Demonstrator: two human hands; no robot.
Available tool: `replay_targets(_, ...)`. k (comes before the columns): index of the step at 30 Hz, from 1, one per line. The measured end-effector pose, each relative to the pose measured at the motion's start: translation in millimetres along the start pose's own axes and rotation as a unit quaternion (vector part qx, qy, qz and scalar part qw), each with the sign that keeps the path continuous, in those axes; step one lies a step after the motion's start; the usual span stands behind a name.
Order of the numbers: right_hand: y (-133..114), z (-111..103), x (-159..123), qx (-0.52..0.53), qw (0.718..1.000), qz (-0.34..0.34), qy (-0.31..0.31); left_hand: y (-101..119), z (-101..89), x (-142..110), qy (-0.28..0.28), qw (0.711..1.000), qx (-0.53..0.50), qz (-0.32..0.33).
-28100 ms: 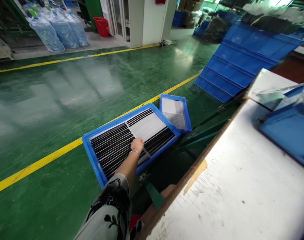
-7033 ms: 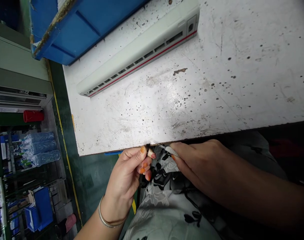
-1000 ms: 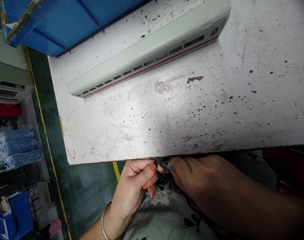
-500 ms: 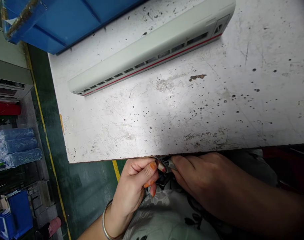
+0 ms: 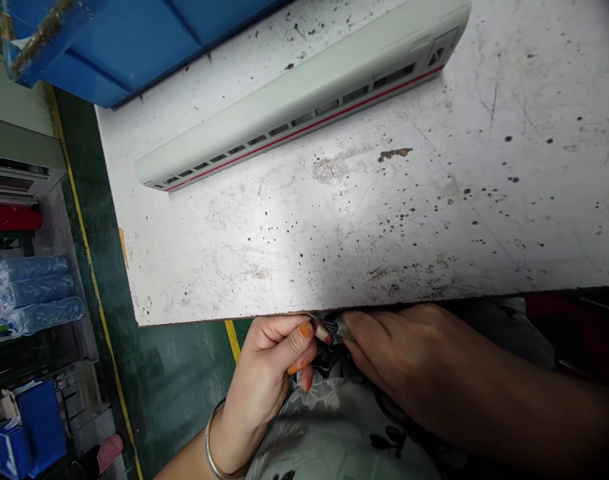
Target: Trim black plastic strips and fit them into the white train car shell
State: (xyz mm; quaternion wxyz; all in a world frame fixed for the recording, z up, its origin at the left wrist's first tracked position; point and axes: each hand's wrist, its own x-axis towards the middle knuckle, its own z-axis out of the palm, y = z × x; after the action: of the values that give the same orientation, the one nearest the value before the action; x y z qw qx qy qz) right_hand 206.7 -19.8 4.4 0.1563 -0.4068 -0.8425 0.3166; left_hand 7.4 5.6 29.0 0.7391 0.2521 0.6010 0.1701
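Note:
My left hand, with a bangle at the wrist, is closed in a pinch just below the table's front edge. Whatever lies between its fingertips is too small and hidden to name. Close beside it, my right hand is curled shut, its fingers mostly turned away from view. A small crumpled grey piece shows at its fingertips, and its kind is unclear. Farther back on the white table lies a long pale model train car body with a red stripe and window openings.
A large blue bin stands at the table's back left. Left of the table is green floor with yellow lines. Wrapped bottles, a red container and blue boxes stand along the far left.

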Motion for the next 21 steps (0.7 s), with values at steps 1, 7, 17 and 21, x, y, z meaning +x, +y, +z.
replay_targets(1, 0.0, 0.7, -0.5, -0.007, 1.000, -0.004, 0.003, -0.1, 0.0, 0.0, -0.001, 1.000, 0.001, 0.000)
replay_targets(7, -1.4, 3.3, -0.8, -0.022, 1.000, -0.003, 0.001, -0.5, -0.5, -0.1, -0.003, 1.000, 0.001, 0.009)
replay_targets(17, -3.1, -1.0, 0.7, -0.039, 0.999, -0.007, 0.016, -0.9, 0.2, 0.0, -0.001, 1.000, 0.002, 0.012)
replay_targets(21, -5.1, -2.6, 2.3, -0.048, 0.998, -0.004, 0.031, -0.5, 0.4, 0.7, -0.003, 1.000, 0.002, 0.013)
